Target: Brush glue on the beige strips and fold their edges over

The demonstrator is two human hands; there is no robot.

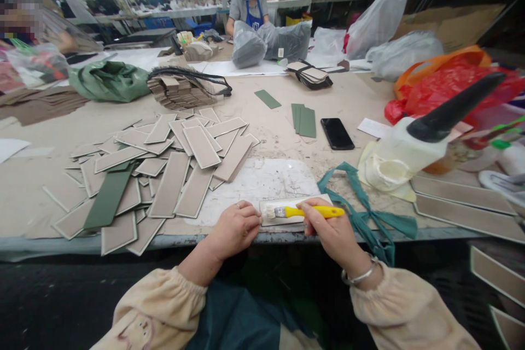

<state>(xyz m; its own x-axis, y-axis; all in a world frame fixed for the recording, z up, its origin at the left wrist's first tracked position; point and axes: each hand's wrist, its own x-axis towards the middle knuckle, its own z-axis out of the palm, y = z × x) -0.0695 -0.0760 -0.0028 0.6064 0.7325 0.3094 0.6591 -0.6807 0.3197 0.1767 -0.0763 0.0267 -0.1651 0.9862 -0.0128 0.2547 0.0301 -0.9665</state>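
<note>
My right hand (330,229) holds a yellow-handled brush (314,211), its pale bristles touching the left part of a light rectangular piece (296,209) near the table's front edge. Beside the piece's left end is my left hand (238,229), its fingers curled together at the corner; whether they pinch it is hard to see. Under the piece lies a white, stained sheet (270,178). Many beige rectangles with pale edges (170,186) are heaped to the left, with a dark green strip (107,197) among them.
A white bottle with a black nozzle (410,153) leans at the right, beside a teal cloth strip (356,186). Farther back are a black phone (337,133), green pieces (304,120) and a bundled stack (176,87). A masked person (248,8) is across the table.
</note>
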